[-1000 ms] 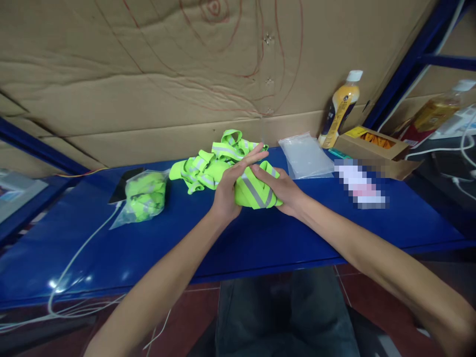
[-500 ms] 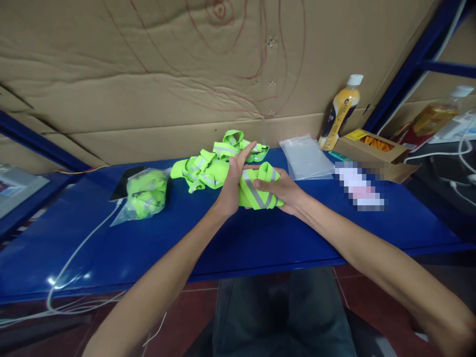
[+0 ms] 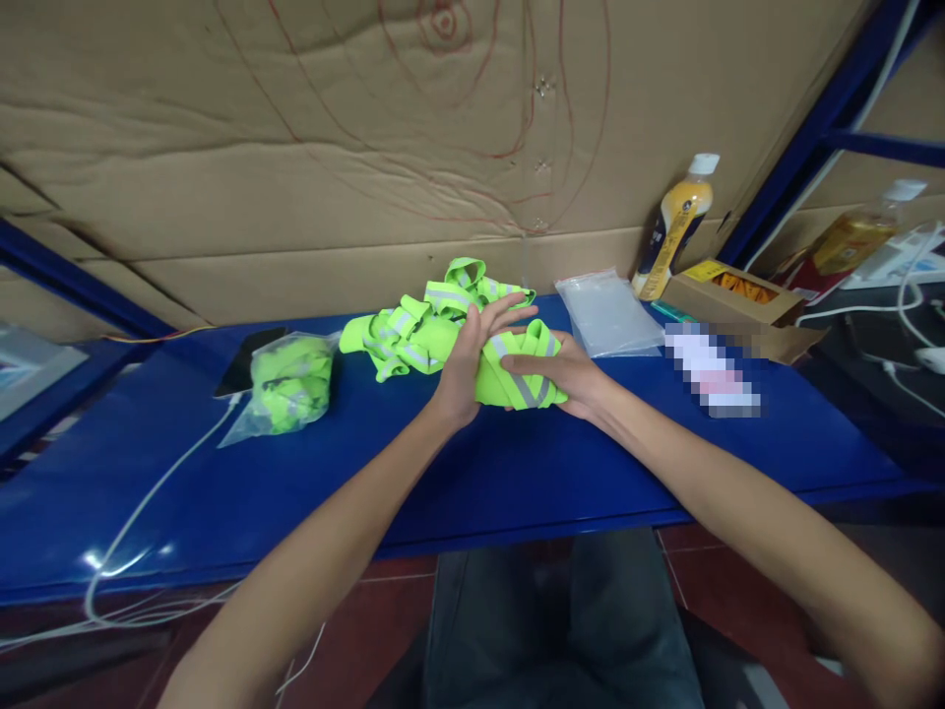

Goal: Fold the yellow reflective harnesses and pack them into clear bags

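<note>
My right hand (image 3: 572, 374) grips a folded lime-green reflective vest (image 3: 523, 392) with grey stripes, thumb on top and fingers beneath it. My left hand (image 3: 472, 359) lies against the bundle's left side, its fingers stretched out and apart over the far edge. Behind the left hand, a loose heap of lime-green reflective straps (image 3: 406, 335) rests on the blue table (image 3: 354, 492). Farther left sits a clear plastic bag (image 3: 291, 379) with folded lime-green material inside.
Clear plastic bags (image 3: 609, 315) lie flat at the back right. Beyond them stand a yellow bottle (image 3: 675, 226) and an opened cardboard box (image 3: 727, 305). A dark phone (image 3: 247, 364) with a white cable (image 3: 162, 483) is at left. A cardboard wall (image 3: 332, 197) closes off the back.
My left hand has turned, and its fingers now spread to the right over the bundle's far edge. The vest stays in my right hand, slightly tilted.
</note>
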### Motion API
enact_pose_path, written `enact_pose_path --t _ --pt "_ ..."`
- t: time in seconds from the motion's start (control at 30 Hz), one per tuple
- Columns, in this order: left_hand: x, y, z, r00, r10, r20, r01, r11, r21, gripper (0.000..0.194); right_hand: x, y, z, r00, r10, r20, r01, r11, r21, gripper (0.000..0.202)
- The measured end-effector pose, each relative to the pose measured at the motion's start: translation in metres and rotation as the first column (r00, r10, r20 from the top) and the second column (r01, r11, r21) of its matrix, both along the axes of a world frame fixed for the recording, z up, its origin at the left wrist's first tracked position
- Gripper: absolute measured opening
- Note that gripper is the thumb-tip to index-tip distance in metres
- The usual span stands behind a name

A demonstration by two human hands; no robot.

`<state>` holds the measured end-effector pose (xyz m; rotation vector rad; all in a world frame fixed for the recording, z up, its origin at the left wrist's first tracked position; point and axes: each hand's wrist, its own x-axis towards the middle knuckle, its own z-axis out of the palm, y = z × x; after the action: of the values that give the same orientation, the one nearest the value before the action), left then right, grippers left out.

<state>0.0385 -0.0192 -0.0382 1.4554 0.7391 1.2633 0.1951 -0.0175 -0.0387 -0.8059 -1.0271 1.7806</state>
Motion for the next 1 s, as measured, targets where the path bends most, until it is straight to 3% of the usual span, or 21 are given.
enact_pose_path --t 0.13,0.33,0.63,0.77,0.83,0.93,1.0 --pt "-0.005 0.002 -0.002 0.998 -0.061 -0.009 0.061 0.997 0.041 0.074 0.001 -0.003 0.004 0.999 0.039 0.007 -0.039 0.999 -0.002 0.062" --pt "-0.010 0.008 -0.007 0.984 0.122 -0.126 -0.101 0.981 0.166 0.084 -0.001 -0.009 0.009 0.999 0.053 0.007 -0.053 0.998 -0.032 0.063" --pt "-0.006 0.006 0.002 0.985 0.171 -0.007 -0.170 0.981 0.090 0.071 0.000 -0.011 0.012 0.993 0.105 -0.047 -0.103 0.993 0.059 0.067" --pt "-0.007 0.011 -0.001 0.966 0.259 0.008 -0.259 0.963 0.073 0.072 -0.005 -0.011 0.009 0.999 0.032 -0.009 -0.031 0.994 0.102 0.067" --pt "-0.007 0.013 -0.004 0.908 0.417 0.047 -0.420 0.900 0.120 0.069 -0.007 -0.009 0.006 1.000 -0.006 -0.002 0.006 0.991 0.131 0.066" --pt "-0.007 0.008 -0.005 0.744 0.663 0.077 -0.652 0.697 0.299 0.054 -0.008 -0.005 0.004 0.996 -0.072 -0.045 0.078 0.986 0.146 0.063" --pt "-0.005 0.001 -0.004 0.677 0.736 0.015 -0.649 0.588 0.483 0.042 -0.005 0.000 0.004 0.986 -0.144 -0.086 0.156 0.977 0.145 0.062"
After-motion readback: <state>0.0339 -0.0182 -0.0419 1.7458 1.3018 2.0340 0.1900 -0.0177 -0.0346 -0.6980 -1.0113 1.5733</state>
